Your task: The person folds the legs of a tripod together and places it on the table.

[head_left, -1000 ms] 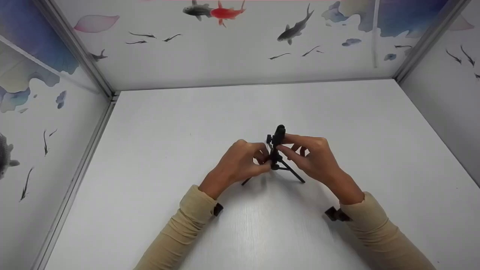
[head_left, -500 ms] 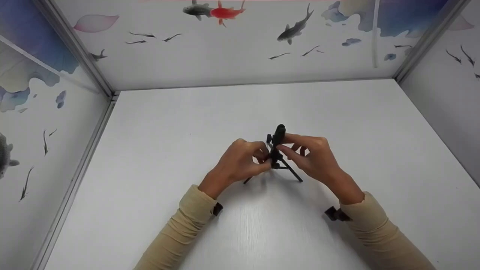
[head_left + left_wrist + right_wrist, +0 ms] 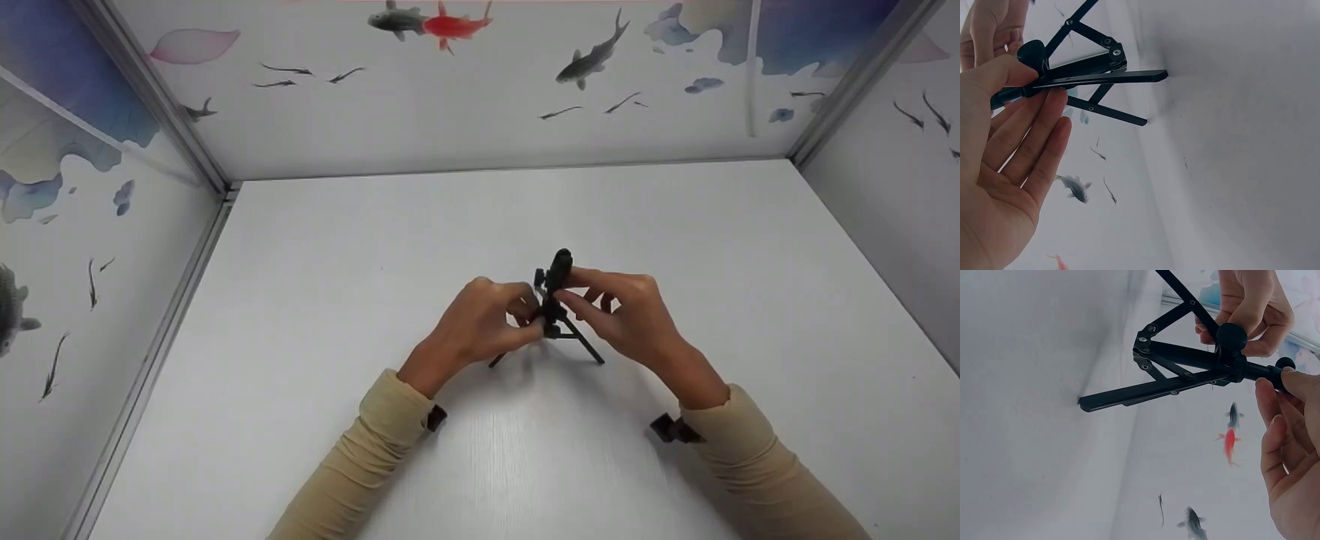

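Note:
A small black mini tripod (image 3: 560, 271) stands upright near the middle of the table, its legs (image 3: 589, 349) spread outward. My left hand (image 3: 474, 322) pinches it at the collar where the legs join, thumb beside a round knob (image 3: 1031, 53) in the left wrist view. Higher up, my right hand (image 3: 637, 315) pinches the tripod's upper column between thumb and fingers. Hinged braces (image 3: 1171, 318) link the legs to the central post in the right wrist view, and a smaller knob (image 3: 1285, 363) sits near my right fingertips. Left fingers partly hide the collar in the head view.
The white table (image 3: 337, 240) is bounded by a back panel (image 3: 480, 120) and side panels printed with fish. Metal profiles (image 3: 199, 150) frame the corners. Small black devices (image 3: 664, 427) are strapped at both wrists, over beige sleeves (image 3: 757, 442).
The tips of the two visible tripod legs have shifted slightly inward toward each other. Both hands keep nearly the same place and hold.

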Motion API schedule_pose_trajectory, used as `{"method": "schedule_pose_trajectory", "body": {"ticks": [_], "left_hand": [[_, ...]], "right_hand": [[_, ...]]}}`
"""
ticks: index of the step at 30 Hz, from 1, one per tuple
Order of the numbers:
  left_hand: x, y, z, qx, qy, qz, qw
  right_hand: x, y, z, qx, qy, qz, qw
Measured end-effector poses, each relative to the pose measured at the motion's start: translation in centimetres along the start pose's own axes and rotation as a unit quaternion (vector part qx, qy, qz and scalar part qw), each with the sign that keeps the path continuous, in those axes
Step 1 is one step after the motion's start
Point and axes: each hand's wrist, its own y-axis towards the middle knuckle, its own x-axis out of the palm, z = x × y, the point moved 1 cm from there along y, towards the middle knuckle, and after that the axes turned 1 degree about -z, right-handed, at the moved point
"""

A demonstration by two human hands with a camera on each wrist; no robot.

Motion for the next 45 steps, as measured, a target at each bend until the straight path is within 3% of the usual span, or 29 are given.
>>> {"method": "schedule_pose_trajectory", "body": {"ticks": [45], "left_hand": [[-0.24, 0.05, 0.28, 0.025, -0.008, 0.025, 0.9993]], "right_hand": [[-0.18, -0.07, -0.04, 0.004, 0.000, -0.004, 1.000]]}}
